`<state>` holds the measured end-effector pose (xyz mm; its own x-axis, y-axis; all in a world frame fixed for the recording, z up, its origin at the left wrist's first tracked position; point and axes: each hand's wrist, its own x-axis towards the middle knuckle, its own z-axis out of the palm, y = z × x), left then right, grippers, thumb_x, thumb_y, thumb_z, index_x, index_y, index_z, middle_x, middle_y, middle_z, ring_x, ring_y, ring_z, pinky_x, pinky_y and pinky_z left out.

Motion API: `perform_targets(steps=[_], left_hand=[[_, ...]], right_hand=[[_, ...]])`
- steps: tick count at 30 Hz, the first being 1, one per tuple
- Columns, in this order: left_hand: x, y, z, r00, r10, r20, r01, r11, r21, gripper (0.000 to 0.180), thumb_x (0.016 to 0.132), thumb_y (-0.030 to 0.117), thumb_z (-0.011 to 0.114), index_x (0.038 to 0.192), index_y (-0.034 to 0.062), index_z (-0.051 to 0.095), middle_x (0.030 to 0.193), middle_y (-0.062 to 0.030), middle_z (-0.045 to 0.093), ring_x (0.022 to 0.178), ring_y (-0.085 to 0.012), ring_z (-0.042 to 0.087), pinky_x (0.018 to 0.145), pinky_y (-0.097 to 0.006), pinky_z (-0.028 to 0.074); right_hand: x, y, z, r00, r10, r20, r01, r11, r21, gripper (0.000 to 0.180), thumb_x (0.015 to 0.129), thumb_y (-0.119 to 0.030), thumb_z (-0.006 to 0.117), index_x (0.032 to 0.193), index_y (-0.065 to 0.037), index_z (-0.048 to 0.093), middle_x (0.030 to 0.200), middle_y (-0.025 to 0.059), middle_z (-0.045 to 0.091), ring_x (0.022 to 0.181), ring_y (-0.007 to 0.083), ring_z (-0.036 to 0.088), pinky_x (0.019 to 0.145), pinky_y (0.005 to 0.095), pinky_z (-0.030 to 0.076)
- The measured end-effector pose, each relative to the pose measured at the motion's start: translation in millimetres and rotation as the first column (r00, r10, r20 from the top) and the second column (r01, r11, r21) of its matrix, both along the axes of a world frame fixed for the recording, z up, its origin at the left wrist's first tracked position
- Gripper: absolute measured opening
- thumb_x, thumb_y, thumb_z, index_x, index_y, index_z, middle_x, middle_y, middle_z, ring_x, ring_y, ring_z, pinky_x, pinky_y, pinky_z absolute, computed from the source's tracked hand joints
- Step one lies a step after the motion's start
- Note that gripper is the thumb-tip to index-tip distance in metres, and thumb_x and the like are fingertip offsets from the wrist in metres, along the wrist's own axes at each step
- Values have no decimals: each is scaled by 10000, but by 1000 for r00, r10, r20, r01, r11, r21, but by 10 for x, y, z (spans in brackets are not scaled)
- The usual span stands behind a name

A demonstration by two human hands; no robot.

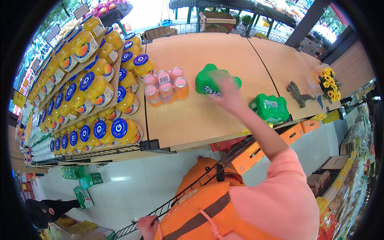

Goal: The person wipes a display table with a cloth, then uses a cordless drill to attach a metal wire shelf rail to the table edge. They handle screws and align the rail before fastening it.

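My right hand (228, 94) reaches over the wooden display table and lies on the front of a green shrink-wrapped multipack of cans (209, 73). Its fingers are smeared by motion, so I cannot tell whether they grip the pack. A second green multipack (270, 109) rests nearer the table's front edge, to the right of my forearm. To the left stands a pink-and-orange six-pack of cans (166, 86) in clear wrap. Low in the view, my left hand (147, 226) is closed on the rail of a black wire rack (174, 200) beside my orange apron.
Stacked jars of yellow fruit with blue lids (94, 86) fill the left side. A brown dragon-like figurine (298, 95) and yellow flowers (330, 86) sit at the right end. Orange crates (248, 156) stand below the table. A crouching person (44, 212) is at lower left.
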<state>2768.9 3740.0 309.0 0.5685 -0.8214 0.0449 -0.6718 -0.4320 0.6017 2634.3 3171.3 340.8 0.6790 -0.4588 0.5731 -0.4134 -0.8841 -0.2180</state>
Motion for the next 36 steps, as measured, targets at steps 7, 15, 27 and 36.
perform_targets(steps=[7,15,27,36], left_hand=[[386,-373,-96,990,-134,-49,124,978,-167,142,574,-7,635,658,108,639,507,-47,504,478,-244,516,475,-337,372],[200,-1030,198,972,-229,59,233,970,-69,131,570,20,638,641,131,638,512,-26,511,477,-246,519,461,-362,379],[-451,-2286,544,928,-350,130,360,931,-64,104,646,152,646,739,163,602,602,-12,516,554,-250,548,513,-381,425],[-323,-2643,873,924,-326,200,335,942,-14,156,583,-9,618,698,95,623,527,-39,473,489,-234,491,498,-340,361]], right_hand=[[-2348,-144,-634,448,-889,-91,677,271,685,1199,635,-516,818,1472,-2,129,1457,337,192,1354,426,246,1075,480,309],[-2202,-1059,-1347,337,-931,-138,585,92,806,1389,562,-570,841,1498,-98,-69,1457,400,68,1328,487,248,1071,523,292],[-1089,-1176,-522,955,232,-187,-201,965,170,812,724,-314,769,1418,-102,405,1422,190,408,1316,370,376,1083,476,304],[-381,-1318,-552,725,409,-554,-567,811,-143,814,730,-333,737,1436,-355,332,1483,28,335,1349,260,342,1082,465,325]])
